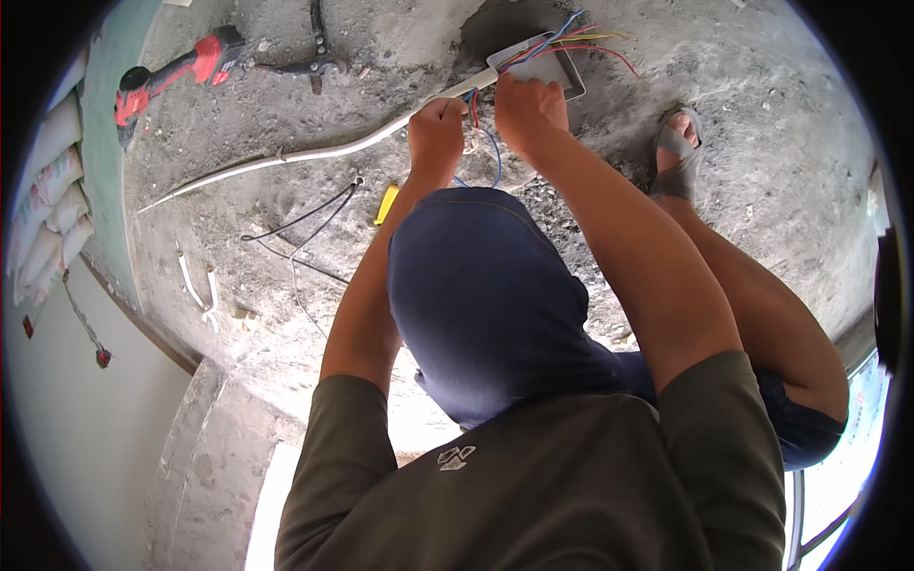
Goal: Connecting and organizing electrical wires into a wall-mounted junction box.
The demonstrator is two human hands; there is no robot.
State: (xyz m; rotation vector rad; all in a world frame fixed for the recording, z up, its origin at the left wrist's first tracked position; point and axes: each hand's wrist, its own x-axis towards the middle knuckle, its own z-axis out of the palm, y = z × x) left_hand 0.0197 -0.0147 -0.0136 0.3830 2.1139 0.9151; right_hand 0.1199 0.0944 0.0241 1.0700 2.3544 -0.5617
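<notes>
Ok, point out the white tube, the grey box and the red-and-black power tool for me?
White tube (347, 148): head view, on its bare middle stretch.
Grey box (554, 69): head view, on its bare inner floor.
Red-and-black power tool (175, 72): head view, on its handle.

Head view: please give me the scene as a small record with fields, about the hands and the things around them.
Left hand: fingers curled, at the white tube; grip partly hidden
Right hand: fingers curled, at the box; grip partly hidden
Box: grey, wires reaching over it
Wire colours: red, blue, yellow
Power tool: red and black, on the floor, upper left
Yellow thing: beside left forearm; kind unclear
</notes>
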